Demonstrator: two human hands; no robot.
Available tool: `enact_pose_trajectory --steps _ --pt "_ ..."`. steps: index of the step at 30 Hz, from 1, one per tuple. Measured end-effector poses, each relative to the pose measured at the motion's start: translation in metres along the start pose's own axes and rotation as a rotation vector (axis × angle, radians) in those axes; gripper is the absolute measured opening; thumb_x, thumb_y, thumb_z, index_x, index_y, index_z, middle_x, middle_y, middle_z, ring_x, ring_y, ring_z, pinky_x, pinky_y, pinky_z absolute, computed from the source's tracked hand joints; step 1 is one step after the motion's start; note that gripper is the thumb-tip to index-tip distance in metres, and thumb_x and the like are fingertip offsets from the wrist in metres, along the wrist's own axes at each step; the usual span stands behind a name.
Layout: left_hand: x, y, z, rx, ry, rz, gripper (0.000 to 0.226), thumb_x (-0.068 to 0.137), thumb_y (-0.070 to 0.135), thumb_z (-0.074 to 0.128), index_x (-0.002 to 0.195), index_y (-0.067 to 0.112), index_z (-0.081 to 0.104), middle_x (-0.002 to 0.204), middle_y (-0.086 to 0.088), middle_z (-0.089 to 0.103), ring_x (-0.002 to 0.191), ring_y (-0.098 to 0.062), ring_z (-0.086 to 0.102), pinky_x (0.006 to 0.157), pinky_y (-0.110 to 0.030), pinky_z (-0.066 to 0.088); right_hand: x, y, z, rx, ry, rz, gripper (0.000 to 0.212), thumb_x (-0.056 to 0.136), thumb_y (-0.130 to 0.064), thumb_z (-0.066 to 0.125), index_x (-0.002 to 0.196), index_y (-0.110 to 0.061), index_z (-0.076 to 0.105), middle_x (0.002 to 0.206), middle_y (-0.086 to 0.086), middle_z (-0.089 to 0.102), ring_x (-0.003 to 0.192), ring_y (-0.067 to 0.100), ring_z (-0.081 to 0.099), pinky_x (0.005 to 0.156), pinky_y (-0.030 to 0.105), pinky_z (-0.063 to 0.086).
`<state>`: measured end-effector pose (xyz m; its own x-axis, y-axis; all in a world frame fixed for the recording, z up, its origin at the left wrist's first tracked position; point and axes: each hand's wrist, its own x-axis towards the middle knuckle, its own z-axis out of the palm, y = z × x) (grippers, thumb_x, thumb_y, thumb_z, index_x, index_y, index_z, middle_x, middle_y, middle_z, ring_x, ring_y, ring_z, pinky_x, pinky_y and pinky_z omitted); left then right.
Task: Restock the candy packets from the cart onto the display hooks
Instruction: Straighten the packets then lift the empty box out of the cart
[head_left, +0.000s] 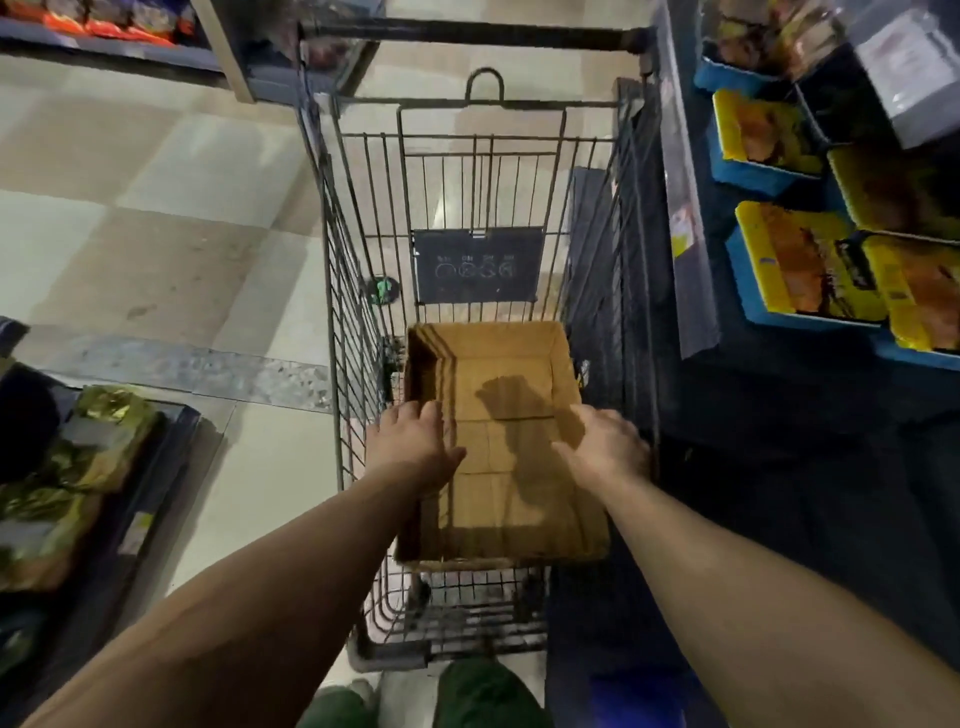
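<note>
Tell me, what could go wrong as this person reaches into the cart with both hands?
The brown cardboard box in the wire shopping cart looks empty, so there may be no candy packets left to restock. The open left hand is over the box's wall beside the cart's wire side and could scrape it. The open right hand is reaching in at the opposite wall; a lift from the thin walls might buckle them.
</note>
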<state>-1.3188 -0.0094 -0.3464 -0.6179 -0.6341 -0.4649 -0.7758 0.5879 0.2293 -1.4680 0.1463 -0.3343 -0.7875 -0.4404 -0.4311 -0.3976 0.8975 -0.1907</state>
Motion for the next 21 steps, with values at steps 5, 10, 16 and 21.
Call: enact_pose_trajectory --steps 5,10,16,21 --pt "0.054 -0.010 0.036 -0.091 -0.069 -0.177 0.081 0.085 0.059 0.064 0.151 0.026 0.030 0.149 -0.011 0.043 0.137 -0.033 0.039 0.111 -0.049 0.038 0.068 0.015 0.040 0.021 -0.135 0.040 0.066 0.092 -0.041 0.064 0.150 -0.032 0.034 0.148 0.007 0.041 0.133 0.030 0.042 0.105 0.046 0.043" --pt "0.085 -0.025 0.082 -0.264 -0.141 -0.335 0.081 0.084 0.048 0.072 0.149 0.022 0.031 0.138 -0.013 0.050 0.129 -0.034 0.047 0.104 -0.047 0.043 0.108 0.033 0.093 0.128 -0.207 0.152 0.072 0.097 -0.035 0.058 0.156 -0.030 0.018 0.156 0.010 0.026 0.133 0.035 0.041 0.106 0.046 0.042" --pt "0.102 -0.042 0.122 -0.640 -0.244 -0.624 0.085 0.080 0.028 0.081 0.146 0.018 0.028 0.137 -0.015 0.053 0.123 -0.036 0.056 0.098 -0.050 0.051 0.125 0.047 0.129 0.282 -0.254 0.356 0.089 0.097 -0.030 0.059 0.157 -0.031 -0.007 0.155 0.013 0.034 0.132 0.035 0.047 0.102 0.045 0.044" --pt "0.104 -0.041 0.131 -0.799 -0.273 -0.637 0.085 0.082 0.017 0.080 0.148 0.017 0.027 0.136 -0.012 0.055 0.097 -0.021 0.056 0.079 -0.034 0.049 0.129 0.043 0.134 0.352 -0.273 0.426 0.092 0.094 -0.025 0.065 0.158 -0.025 -0.001 0.157 0.012 0.028 0.136 0.033 0.041 0.105 0.042 0.042"
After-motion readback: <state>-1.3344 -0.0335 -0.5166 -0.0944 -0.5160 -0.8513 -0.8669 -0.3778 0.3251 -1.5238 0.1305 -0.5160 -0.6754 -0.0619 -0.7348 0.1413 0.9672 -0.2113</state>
